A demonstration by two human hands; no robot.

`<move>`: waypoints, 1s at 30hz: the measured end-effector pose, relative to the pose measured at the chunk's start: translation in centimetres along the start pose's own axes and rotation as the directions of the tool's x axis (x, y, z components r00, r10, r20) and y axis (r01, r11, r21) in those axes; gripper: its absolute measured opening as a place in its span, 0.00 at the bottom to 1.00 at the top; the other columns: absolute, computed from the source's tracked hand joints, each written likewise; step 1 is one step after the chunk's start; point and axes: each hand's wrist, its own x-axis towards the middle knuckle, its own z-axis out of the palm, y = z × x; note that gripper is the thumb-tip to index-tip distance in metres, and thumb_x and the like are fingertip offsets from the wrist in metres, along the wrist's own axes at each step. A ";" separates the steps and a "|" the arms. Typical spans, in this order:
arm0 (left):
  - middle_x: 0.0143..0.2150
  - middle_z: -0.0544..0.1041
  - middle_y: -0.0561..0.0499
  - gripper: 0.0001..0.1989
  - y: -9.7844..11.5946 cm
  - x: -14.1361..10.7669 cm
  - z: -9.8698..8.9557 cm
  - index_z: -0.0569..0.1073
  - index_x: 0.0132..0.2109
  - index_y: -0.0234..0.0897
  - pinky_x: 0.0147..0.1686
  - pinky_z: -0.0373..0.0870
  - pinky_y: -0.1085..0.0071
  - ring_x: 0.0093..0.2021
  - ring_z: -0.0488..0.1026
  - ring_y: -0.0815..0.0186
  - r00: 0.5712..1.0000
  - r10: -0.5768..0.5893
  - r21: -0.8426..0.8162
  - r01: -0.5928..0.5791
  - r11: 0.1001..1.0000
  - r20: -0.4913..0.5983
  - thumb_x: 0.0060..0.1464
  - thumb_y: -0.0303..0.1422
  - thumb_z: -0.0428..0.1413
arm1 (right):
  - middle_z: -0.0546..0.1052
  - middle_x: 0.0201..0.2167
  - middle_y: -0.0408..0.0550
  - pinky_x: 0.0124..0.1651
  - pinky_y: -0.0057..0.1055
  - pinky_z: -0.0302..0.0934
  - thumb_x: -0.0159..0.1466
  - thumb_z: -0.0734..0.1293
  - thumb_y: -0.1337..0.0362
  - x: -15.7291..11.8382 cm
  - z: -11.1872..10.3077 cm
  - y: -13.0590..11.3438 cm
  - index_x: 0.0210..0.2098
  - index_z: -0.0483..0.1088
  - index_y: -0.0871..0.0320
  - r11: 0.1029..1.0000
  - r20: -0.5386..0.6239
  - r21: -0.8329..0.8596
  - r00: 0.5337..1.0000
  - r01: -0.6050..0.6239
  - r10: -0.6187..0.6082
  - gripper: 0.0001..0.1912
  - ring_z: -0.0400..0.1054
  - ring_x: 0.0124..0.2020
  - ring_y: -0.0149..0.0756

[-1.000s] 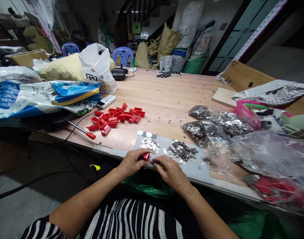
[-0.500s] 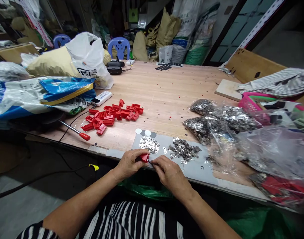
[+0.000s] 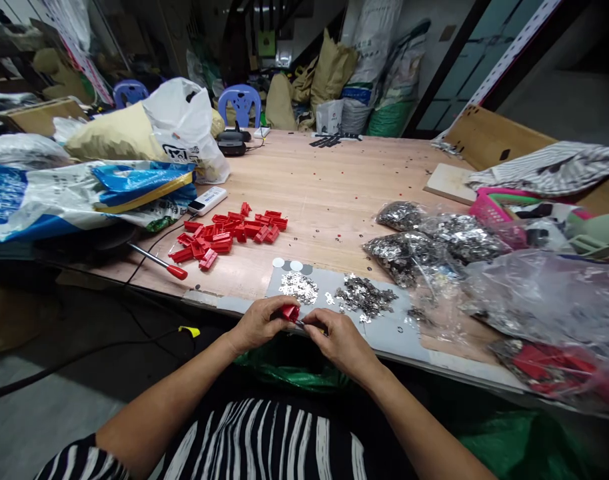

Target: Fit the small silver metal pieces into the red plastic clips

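Note:
My left hand (image 3: 260, 325) pinches a small red plastic part (image 3: 289, 312) at the table's front edge. From the right, my right hand (image 3: 340, 337) is closed around a thin tool, perhaps a screwdriver, whose narrow metal shaft (image 3: 300, 323) meets the red part. A bit of yellow shows between the right fingers; most of the tool is hidden. Just beyond my hands, a pile of shiny metal pieces (image 3: 298, 288) and a darker pile of metal pieces (image 3: 366, 297) lie on a grey mat (image 3: 390, 331). Farther left rests a heap of similar red plastic parts (image 3: 219, 235).
Clear bags of metal pieces (image 3: 409, 253) and a pink basket (image 3: 490, 212) crowd the right side. Plastic sacks (image 3: 134, 183) stand on the left, near a red-tipped lever (image 3: 176, 271). Below the front edge hangs a green bag (image 3: 294, 373).
The camera view has shifted slightly. My hands stay together at the red part, and the right hand has turned a little, showing some yellow between its fingers.

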 end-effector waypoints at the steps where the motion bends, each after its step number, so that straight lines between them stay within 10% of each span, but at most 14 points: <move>1: 0.44 0.78 0.48 0.16 -0.1 0.0 0.0 0.73 0.49 0.41 0.46 0.67 0.67 0.43 0.74 0.63 1.000 0.009 -0.005 -0.009 1.000 0.007 0.51 0.29 0.58 | 0.76 0.32 0.44 0.38 0.30 0.61 0.62 0.62 0.70 0.0 0.1 -0.1 0.35 0.73 0.55 1.000 -0.003 -0.019 1.000 0.005 -0.005 0.08 0.69 0.34 0.34; 16: 0.43 0.79 0.50 0.18 0.0 0.4 0.6 0.74 0.47 0.42 0.47 0.67 0.66 0.43 0.74 0.62 0.997 -0.052 -0.022 0.051 0.998 -0.054 0.47 0.28 0.61 | 0.74 0.36 0.48 0.41 0.32 0.61 0.62 0.60 0.72 0.0 1.8 -0.9 0.39 0.69 0.56 0.976 -0.039 -0.217 0.999 -0.024 0.016 0.09 0.69 0.38 0.38; 22: 0.38 0.76 0.51 0.13 1.3 -0.7 1.2 0.72 0.41 0.38 0.42 0.67 0.69 0.39 0.72 0.65 0.955 -0.140 -0.195 0.090 0.977 -0.263 0.46 0.30 0.62 | 0.73 0.39 0.48 0.44 0.33 0.62 0.67 0.57 0.67 -1.7 0.5 -0.7 0.45 0.68 0.53 0.997 -0.054 -0.060 0.997 0.052 -0.055 0.11 0.69 0.41 0.37; 26: 0.39 0.76 0.53 0.14 3.0 -1.4 1.6 0.69 0.43 0.38 0.43 0.67 0.72 0.39 0.73 0.68 0.894 -0.345 -0.671 0.070 0.738 -0.285 0.49 0.31 0.62 | 0.73 0.40 0.47 0.44 0.31 0.62 0.69 0.55 0.62 -3.0 -0.3 -0.4 0.47 0.64 0.53 0.991 -0.135 0.130 0.991 0.032 -0.015 0.11 0.69 0.40 0.35; 30: 0.34 0.78 0.50 0.09 4.3 -1.6 1.7 0.68 0.32 0.34 0.50 0.67 0.67 0.41 0.77 0.65 0.887 -0.461 -0.951 0.118 0.287 -0.029 0.52 0.32 0.61 | 0.73 0.33 0.43 0.37 0.29 0.61 0.69 0.54 0.60 -3.0 -0.5 -1.2 0.50 0.61 0.52 0.989 -0.072 0.143 0.997 -0.020 0.030 0.12 0.67 0.31 0.33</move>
